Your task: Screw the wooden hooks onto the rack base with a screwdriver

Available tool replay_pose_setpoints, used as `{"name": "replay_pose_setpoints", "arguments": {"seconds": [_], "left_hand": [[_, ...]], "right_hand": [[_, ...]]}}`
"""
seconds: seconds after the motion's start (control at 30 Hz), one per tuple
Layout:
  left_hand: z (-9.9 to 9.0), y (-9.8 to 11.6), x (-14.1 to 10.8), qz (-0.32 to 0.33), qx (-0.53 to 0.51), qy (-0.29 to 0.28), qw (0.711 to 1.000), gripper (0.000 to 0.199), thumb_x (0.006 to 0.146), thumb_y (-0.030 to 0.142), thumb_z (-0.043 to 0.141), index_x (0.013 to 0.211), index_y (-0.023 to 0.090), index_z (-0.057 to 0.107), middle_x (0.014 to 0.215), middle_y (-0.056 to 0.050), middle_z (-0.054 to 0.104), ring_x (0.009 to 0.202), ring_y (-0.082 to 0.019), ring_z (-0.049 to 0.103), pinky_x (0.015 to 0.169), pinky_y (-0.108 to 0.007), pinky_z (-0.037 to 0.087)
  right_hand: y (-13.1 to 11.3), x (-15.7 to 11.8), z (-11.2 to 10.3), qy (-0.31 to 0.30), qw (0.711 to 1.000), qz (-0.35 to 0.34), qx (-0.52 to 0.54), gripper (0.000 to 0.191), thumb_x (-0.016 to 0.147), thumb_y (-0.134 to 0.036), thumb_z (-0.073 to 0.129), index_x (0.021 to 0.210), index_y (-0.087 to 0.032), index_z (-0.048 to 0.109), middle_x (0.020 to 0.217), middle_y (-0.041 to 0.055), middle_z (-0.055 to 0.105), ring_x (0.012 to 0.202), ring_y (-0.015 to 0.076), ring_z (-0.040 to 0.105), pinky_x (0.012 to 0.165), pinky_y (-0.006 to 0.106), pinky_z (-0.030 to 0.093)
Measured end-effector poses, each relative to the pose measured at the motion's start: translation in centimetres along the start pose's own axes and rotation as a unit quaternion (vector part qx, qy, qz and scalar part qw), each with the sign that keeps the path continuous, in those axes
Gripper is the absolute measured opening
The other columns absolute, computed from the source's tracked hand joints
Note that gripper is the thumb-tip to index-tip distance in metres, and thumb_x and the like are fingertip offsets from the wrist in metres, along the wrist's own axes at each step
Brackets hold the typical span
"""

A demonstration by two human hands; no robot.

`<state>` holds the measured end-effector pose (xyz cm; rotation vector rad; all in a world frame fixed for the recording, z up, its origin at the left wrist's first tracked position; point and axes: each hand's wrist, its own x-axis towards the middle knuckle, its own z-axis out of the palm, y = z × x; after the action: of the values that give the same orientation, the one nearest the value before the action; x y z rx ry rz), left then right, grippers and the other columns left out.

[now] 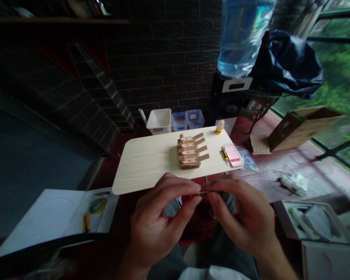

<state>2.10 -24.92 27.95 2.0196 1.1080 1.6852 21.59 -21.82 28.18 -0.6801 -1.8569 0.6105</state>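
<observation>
In front of my lap, my left hand (pixel 165 216) and my right hand (pixel 246 216) are both closed in a pinch. Between their fingertips runs a thin, dark metal-looking piece (pixel 204 191); most of it is covered and its exact kind is too small to tell. Beyond them, a brown wooden assembly (pixel 189 151) with several rounded blocks and slanted strips on top stands on the pale wooden table (pixel 142 159). At the table's right lie a yellow-and-black screwdriver (pixel 225 156) and a phone (pixel 233 157) with a pink screen.
A small yellow-capped bottle (pixel 219 127) stands at the table's far right corner. Behind are a white bin (pixel 159 118) and clear plastic boxes (pixel 188 119). Open white boxes lie at left (pixel 100 212) and right (pixel 315 219). A cardboard box (pixel 300 128) sits by the window.
</observation>
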Motion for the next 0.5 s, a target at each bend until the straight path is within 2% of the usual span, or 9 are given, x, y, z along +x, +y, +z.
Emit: {"name": "replay_pose_setpoints", "arguments": {"seconds": [0.2,0.33,0.5], "left_hand": [[0.13,-0.14,0.11,-0.006,0.007,0.011,1.0,0.028,0.095,0.003,0.075,0.113,0.024,0.076,0.1,-0.003,0.08,0.094,-0.017,0.075,0.081,-0.029,0.064],[0.03,-0.12,0.57,0.019,0.026,-0.002,0.999,0.027,0.095,0.001,0.074,0.111,0.023,0.075,0.099,-0.003,0.081,0.093,-0.017,0.076,0.079,-0.028,0.064],[0.03,-0.63,0.58,0.019,0.041,-0.01,0.999,0.028,0.095,0.0,0.073,0.11,0.023,0.074,0.099,-0.004,0.08,0.095,-0.017,0.076,0.082,-0.029,0.064]], "right_hand": [[0.09,0.0,0.31,0.008,1.0,0.007,0.008,0.02,0.101,-0.017,0.07,0.118,-0.027,0.072,0.098,0.0009,0.082,0.084,0.0135,0.079,0.073,0.022,0.065],[0.27,0.16,0.48,0.007,1.0,0.02,0.003,0.012,0.099,-0.025,0.075,0.111,-0.027,0.072,0.096,0.0012,0.082,0.084,0.0155,0.08,0.069,0.023,0.064],[0.42,0.33,0.63,0.005,0.999,0.048,0.02,0.009,0.104,-0.024,0.066,0.109,-0.027,0.073,0.094,0.0003,0.081,0.08,0.0129,0.078,0.069,0.02,0.062]]}}
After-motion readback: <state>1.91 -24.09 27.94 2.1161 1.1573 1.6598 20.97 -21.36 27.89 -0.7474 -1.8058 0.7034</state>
